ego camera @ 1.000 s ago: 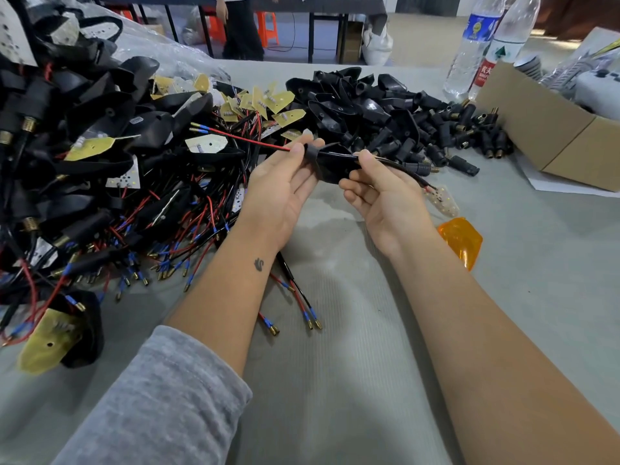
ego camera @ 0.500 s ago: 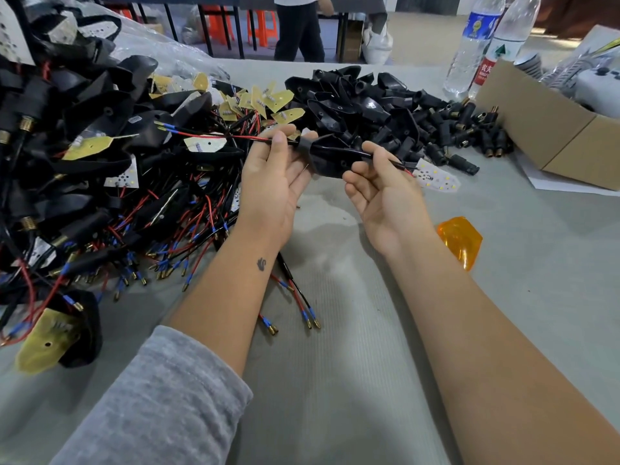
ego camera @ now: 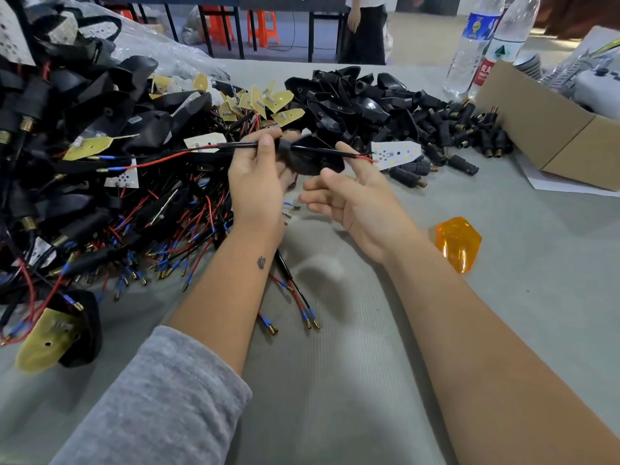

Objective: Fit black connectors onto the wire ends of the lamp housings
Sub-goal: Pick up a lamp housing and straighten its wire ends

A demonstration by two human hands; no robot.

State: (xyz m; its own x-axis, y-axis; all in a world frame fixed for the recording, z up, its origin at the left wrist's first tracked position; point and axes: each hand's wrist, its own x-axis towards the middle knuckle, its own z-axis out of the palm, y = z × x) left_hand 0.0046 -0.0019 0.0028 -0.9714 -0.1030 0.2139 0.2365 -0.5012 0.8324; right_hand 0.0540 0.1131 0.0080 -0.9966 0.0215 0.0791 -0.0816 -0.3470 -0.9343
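Since the previous frame, my right hand (ego camera: 352, 199) had released the black lamp housing (ego camera: 312, 156) and lay loosely open beneath it above the grey surface (ego camera: 335, 380); my left hand (ego camera: 258, 176) pinched its wire (ego camera: 208, 150), LED board (ego camera: 396, 154) trailing rightward.

place: small assembly workshop | evidence: grey-covered worktable (ego camera: 335, 380) heaped with black lamp housings (ego camera: 339, 95), LED boards (ego camera: 396, 154) on red-and-black wires (ego camera: 188, 229), loose black connectors (ego camera: 463, 129) | cardboard box (ego camera: 543, 129) | orange stools (ego camera: 265, 25) behind
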